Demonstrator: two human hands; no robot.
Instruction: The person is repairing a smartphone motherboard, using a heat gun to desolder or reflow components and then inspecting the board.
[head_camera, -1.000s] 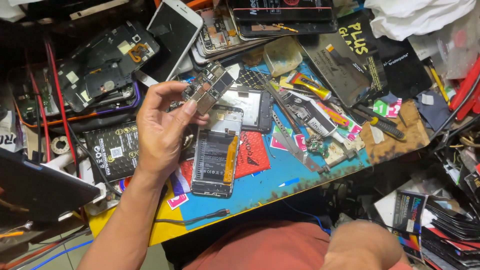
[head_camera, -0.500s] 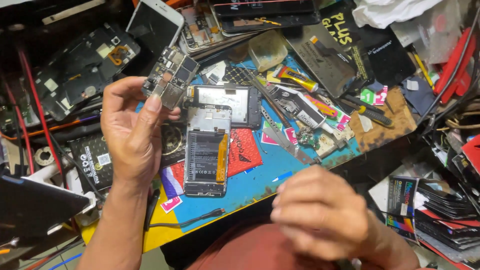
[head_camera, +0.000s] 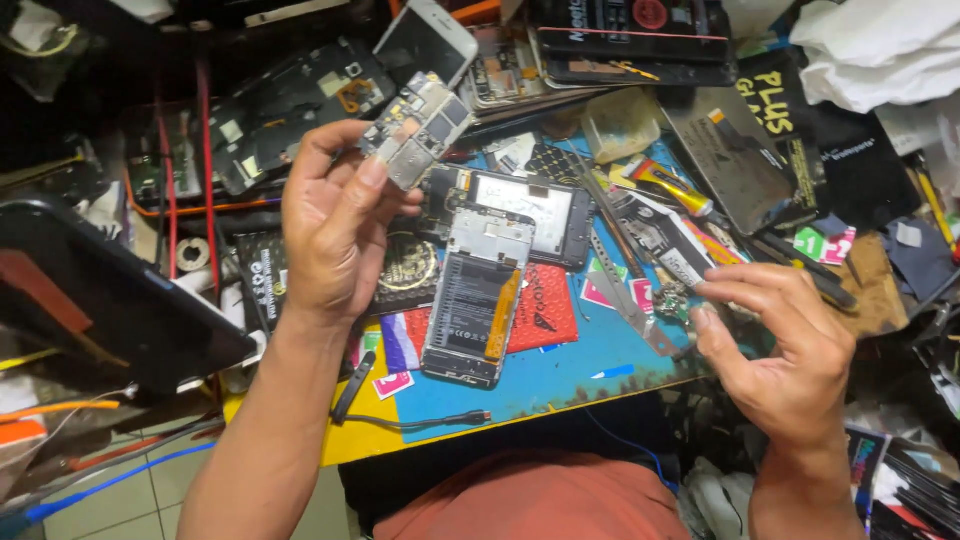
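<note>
My left hand (head_camera: 335, 230) is raised over the bench and grips a small phone circuit board (head_camera: 415, 130) between thumb and fingertips. Below it an opened phone (head_camera: 478, 300) lies face down on the blue mat (head_camera: 600, 375), its battery and orange flex strip exposed. My right hand (head_camera: 790, 350) hovers at the mat's right edge. Its thumb and forefinger are slightly apart, right beside metal tweezers (head_camera: 628, 305) and some small loose parts. I see nothing held between those fingers.
A second phone frame (head_camera: 530, 210) lies behind the opened phone. A white phone (head_camera: 425, 40), black phone housings (head_camera: 290, 110), a yellow glue tube (head_camera: 672, 185) and a black cable (head_camera: 410, 422) crowd the bench. A dark slab (head_camera: 100, 295) leans at the left.
My right hand has risen from my lap to the tools at the mat's right edge. My left hand has turned the circuit board and still holds it up.
</note>
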